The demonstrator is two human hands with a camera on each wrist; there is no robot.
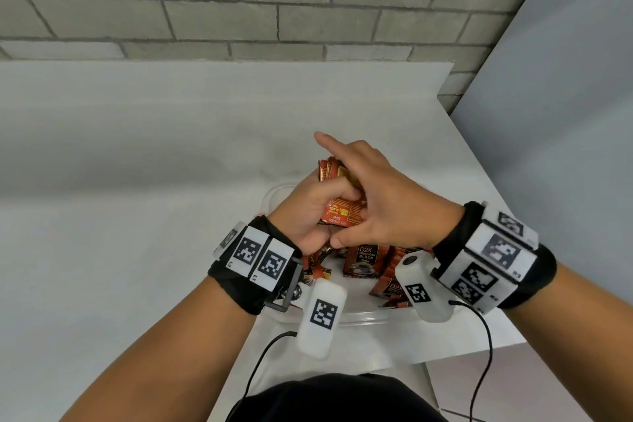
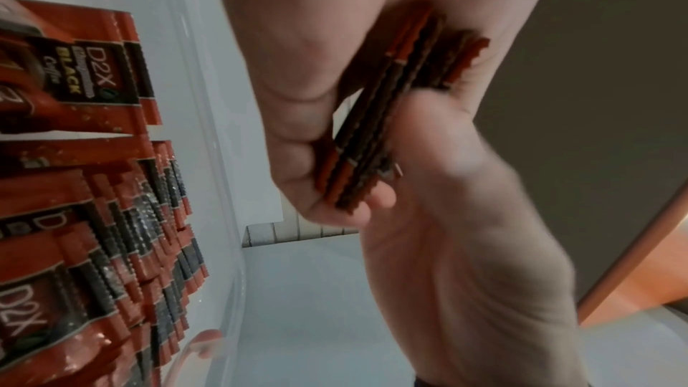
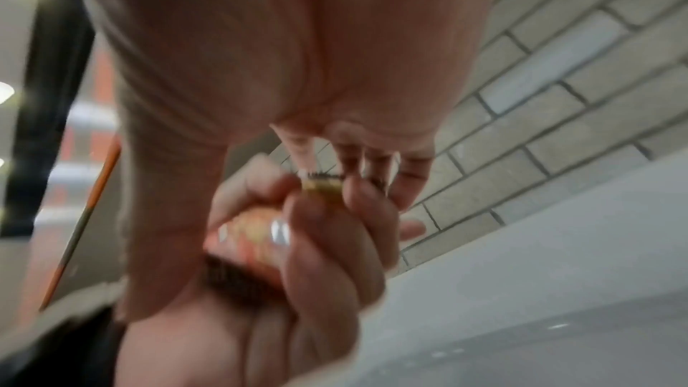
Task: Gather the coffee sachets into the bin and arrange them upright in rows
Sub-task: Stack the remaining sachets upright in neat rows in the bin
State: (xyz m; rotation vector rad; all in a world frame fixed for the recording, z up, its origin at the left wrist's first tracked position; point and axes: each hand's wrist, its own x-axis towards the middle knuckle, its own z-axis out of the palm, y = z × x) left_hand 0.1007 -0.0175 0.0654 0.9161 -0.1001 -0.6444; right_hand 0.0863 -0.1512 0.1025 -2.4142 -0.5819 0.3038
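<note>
Your left hand [image 1: 308, 212] is clamped around a stack of coffee sachets [image 1: 342, 212], thumb across its printed face, above the clear bin [image 1: 274, 195] on the white desk [image 1: 137, 181]. Your right hand [image 1: 387, 202] pinches the same stack from the other side, index finger pointing away from the bin. Inside the bin, under both hands, more sachets [image 1: 363, 260] stand upright in rows against its wall.

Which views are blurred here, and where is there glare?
Head view: sharp, evenly lit, edges bowed. Left wrist view: sachets in the bin crisp, left hand slightly smeared. Right wrist view: heavily motion-blurred, glare on the held bundle.
</note>
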